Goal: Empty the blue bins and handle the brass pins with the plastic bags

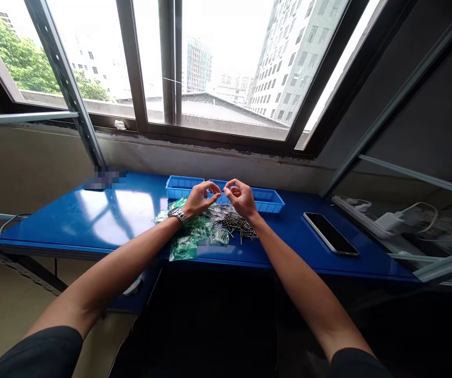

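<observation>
My left hand (199,199), with a watch (177,214) on its wrist, is closed in a pinch above the table. Facing it, my right hand (243,198) also pinches thumb against forefinger, the fingertips of both hands almost meeting. Whatever sits between the fingers is too small to make out. Below the left hand lie several green-tinted plastic packets (184,247), with a clear packet of small parts (219,236) beside them. A loose heap of screws (238,224) is spread under my right hand and wrist. Clear plastic bags (221,211) lie between the packets and the screws.
Blue plastic bins (270,200) stand behind my hands, partly hidden by them. A phone (330,233) lies on the blue table (289,247) to the right. Beyond the table's right side are a power strip (362,215) and charger (390,220). Metal posts frame both ends.
</observation>
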A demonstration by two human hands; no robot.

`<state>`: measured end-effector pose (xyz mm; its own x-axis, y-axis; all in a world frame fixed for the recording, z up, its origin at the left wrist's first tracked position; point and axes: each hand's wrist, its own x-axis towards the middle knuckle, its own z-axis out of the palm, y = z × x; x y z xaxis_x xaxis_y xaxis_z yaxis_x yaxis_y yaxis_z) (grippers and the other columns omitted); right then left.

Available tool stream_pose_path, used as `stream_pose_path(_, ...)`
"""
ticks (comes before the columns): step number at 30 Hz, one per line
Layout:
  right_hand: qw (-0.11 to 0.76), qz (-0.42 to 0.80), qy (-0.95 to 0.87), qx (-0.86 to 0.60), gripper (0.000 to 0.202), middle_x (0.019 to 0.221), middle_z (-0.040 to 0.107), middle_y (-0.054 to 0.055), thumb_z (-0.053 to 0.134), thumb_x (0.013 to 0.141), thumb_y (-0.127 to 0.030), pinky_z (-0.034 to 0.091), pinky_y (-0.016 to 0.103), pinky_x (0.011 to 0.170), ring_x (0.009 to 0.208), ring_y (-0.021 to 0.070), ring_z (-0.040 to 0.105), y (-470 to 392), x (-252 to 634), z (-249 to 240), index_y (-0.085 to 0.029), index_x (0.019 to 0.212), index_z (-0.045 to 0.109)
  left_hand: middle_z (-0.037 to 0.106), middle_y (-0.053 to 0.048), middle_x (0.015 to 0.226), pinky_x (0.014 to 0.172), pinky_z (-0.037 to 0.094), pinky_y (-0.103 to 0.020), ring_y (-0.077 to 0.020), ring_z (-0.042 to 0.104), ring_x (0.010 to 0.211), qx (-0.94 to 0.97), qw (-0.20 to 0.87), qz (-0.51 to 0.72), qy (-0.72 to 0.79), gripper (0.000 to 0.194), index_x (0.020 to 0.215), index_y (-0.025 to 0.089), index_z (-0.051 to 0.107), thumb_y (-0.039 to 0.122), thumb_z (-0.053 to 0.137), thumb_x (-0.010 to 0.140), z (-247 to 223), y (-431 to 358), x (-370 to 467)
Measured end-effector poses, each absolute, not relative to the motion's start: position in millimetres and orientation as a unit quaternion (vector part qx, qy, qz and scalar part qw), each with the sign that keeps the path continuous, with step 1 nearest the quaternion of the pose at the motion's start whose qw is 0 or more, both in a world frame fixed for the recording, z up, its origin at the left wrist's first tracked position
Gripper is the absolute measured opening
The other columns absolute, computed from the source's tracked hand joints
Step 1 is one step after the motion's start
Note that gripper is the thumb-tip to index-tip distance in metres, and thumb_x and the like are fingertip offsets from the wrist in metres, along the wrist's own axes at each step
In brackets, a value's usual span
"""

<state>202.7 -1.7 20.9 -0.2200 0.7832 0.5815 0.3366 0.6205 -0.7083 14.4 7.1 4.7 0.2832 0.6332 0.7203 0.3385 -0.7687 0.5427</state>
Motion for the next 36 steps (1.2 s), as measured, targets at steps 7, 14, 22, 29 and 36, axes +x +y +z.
stream_pose_path(7,0.470,0.170,-0.771,-0.393,0.008,0.055,0.041,-0.007,0.060,0.082,-0.025,0.032,0.025,0.052,0.050,0.0101,0.035,0.6,211.5,17.9,-0.021,0.079,0.054,0.072,-0.004,0.086,0.067,0.047,-0.029,-0.0180,0.062,0.079,0.792,0.138,0.506,0.312,0.008,0.090,0.019,0.073,0.027,0.073,0.089,3.7,8.0,14.8)
stream_pose_path(14,0.415,0.161,-0.808,-0.385,0.014,0.057,0.043,-0.006,0.061,0.086,-0.031,0.030,0.025,0.051,0.052,0.0105,0.037,4.1,216.7,16.6,-0.019,0.080,0.059,0.073,-0.006,0.089,0.069,0.049,-0.029,-0.0182,0.064,0.081,0.783,0.153,0.517,0.310,0.013,0.093,0.018,0.072,0.031,0.072,0.092,4.8,7.9,14.0)
stream_pose_path(22,0.374,0.150,-0.836,-0.374,0.015,0.055,0.042,-0.007,0.065,0.087,-0.034,0.028,0.025,0.050,0.049,0.0096,0.036,6.3,220.0,13.7,-0.018,0.087,0.067,0.075,-0.007,0.092,0.068,0.052,-0.028,-0.0189,0.067,0.082,0.782,0.179,0.515,0.301,0.021,0.093,0.017,0.073,0.039,0.073,0.092,4.5,8.9,14.0)
stream_pose_path(29,0.437,0.123,-0.808,-0.376,0.013,0.059,0.043,-0.007,0.062,0.090,-0.032,0.033,0.025,0.054,0.051,0.0099,0.037,-0.4,219.0,20.0,-0.019,0.088,0.063,0.074,-0.007,0.090,0.069,0.051,-0.030,-0.0189,0.066,0.081,0.785,0.173,0.509,0.307,0.020,0.092,0.018,0.073,0.038,0.073,0.092,4.8,9.3,13.7)
stream_pose_path(36,0.449,0.127,-0.807,-0.363,0.015,0.057,0.041,-0.007,0.063,0.091,-0.035,0.031,0.026,0.053,0.051,0.0099,0.035,-4.3,211.6,18.0,-0.019,0.090,0.064,0.072,-0.004,0.085,0.067,0.046,-0.030,-0.0173,0.058,0.075,0.804,0.167,0.488,0.296,0.013,0.087,0.019,0.073,0.031,0.077,0.087,3.3,8.0,14.7)
